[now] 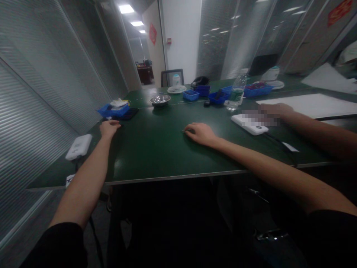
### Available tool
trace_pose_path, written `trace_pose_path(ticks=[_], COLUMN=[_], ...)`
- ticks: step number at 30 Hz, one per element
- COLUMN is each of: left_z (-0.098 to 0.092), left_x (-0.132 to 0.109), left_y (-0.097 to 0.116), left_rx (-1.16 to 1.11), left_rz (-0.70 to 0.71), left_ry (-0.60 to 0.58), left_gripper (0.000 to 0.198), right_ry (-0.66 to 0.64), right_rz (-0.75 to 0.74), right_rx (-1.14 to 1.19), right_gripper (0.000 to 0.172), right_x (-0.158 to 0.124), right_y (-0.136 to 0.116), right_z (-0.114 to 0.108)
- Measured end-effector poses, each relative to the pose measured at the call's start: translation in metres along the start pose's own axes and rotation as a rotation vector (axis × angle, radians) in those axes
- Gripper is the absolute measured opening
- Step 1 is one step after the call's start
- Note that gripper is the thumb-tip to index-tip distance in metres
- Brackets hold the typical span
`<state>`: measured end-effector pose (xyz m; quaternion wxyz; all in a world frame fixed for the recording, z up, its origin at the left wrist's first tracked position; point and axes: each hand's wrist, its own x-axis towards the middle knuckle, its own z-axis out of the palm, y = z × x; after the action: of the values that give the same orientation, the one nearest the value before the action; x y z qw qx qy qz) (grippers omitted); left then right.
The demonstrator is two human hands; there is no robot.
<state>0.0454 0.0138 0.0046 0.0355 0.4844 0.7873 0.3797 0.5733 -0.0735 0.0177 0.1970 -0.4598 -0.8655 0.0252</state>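
My left hand (109, 129) rests on the green table (150, 152), just in front of a blue basket (113, 110) and a dark flat object (130, 114). Its fingers are closed, and a small dark bit shows at their tips, too small to name. Nearer the middle of the table, my right hand (202, 134) is curled around a small dark thing (191, 131). A thin, pale tip sticks out to the left from these fingers. Most of what it holds is hidden by the hand.
White power strips (79, 147) lie at left and right (245, 123). Another person's hand (276, 111) reaches in at right, beside white sheets (315, 104). Farther back are a metal bowl (160, 99), blue trays (191, 95), a clear bottle (236, 95) and a white basket (176, 89).
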Motion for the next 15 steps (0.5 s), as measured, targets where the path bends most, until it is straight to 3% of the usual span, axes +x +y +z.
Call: trace_pose_path(ticks=[3, 8, 15], left_z=[-0.001, -0.002, -0.003], left_x=[-0.002, -0.008, -0.02], left_y=[0.001, 0.002, 0.009], left_rx=[0.076, 0.224, 0.365], left_rz=[-0.002, 0.121, 0.193], left_ry=[-0.002, 0.01, -0.035], left_gripper=[0.032, 0.028, 0.037], right_ry=[0.002, -0.008, -0.007], right_rz=[-0.001, -0.002, -0.002], right_rx=[-0.007, -0.001, -0.014], right_gripper=[0.031, 0.032, 0.032], right_x=[0.0, 0.0, 0.001], right_y=[0.0, -0.001, 0.0], right_z=[0.0, -0.001, -0.001])
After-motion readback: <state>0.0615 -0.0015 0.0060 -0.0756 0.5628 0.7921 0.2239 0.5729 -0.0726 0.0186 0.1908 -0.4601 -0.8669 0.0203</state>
